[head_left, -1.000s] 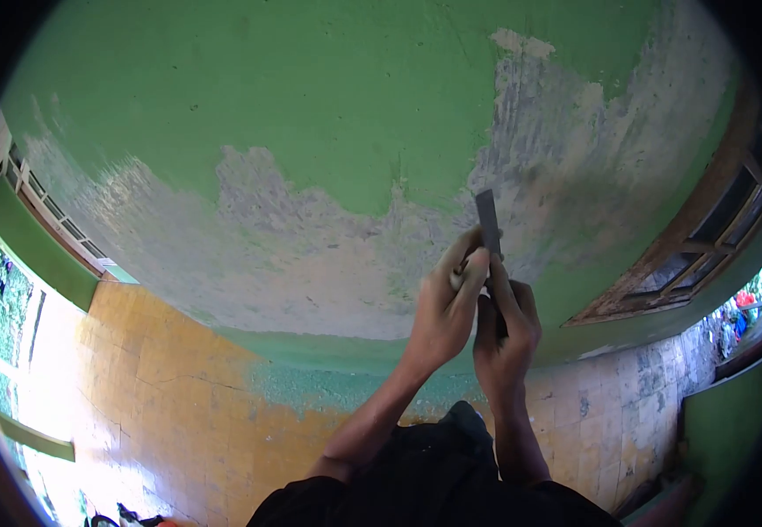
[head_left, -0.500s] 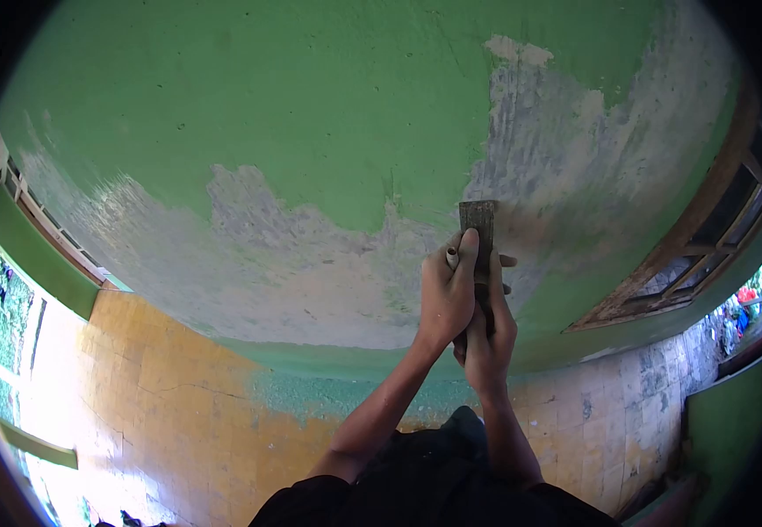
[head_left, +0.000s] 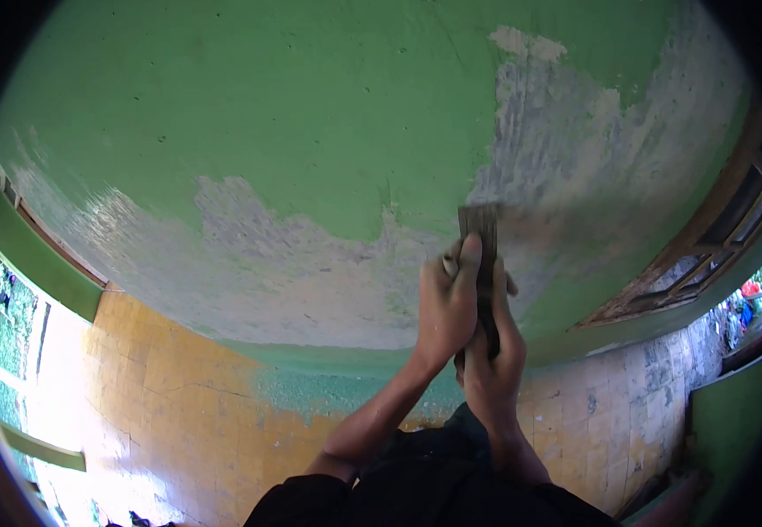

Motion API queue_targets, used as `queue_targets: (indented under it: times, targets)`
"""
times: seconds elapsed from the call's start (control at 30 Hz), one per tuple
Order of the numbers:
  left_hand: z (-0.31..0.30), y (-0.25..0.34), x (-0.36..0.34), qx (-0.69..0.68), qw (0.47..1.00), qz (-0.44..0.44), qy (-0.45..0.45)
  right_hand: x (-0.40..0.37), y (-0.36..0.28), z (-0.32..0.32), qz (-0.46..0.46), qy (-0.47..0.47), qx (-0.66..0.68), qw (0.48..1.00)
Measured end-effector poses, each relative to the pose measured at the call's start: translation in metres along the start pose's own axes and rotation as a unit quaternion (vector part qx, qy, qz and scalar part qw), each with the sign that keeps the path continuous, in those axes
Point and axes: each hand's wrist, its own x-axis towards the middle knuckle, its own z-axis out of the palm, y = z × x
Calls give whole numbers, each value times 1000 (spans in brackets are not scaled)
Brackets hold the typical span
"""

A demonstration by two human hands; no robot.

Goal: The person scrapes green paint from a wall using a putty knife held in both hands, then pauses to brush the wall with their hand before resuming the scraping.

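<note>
Both hands grip one dark, worn scraper (head_left: 478, 221), its flat blade end pointing up against the wall. My left hand (head_left: 445, 303) is closed round its upper part, thumb lying along the front of the blade. A small pale stick, like a cigarette, pokes out between the left fingers. Lower on the handle, my right hand (head_left: 493, 364) is wrapped round it, its index finger stretched upward along the side. The blade tip meets the border between the green paint (head_left: 311, 114) and the scraped grey-white patch (head_left: 302, 285). Most of the handle is hidden by the hands.
At the right is a wooden-framed window (head_left: 688, 263). Below the wall runs a yellowish tiled floor (head_left: 188, 395) with a teal-stained strip. Bright openings with greenery show at the left. A green panel (head_left: 741, 430) stands at the lower right.
The view has shifted slightly. Both hands still hold the scraper, which stays at almost the same spot on the wall, with a slightly different tilt.
</note>
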Motion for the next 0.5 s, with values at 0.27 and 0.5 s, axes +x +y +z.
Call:
queue_targets:
  times: [0.27,0.5]
  targets:
    - [0,-2,-6,-22,999,-24,5,-8,20,6,-43,23,-5,999]
    - [3,3,0,-14,1000,-5,14,1,15,4,-39,15,-1,999]
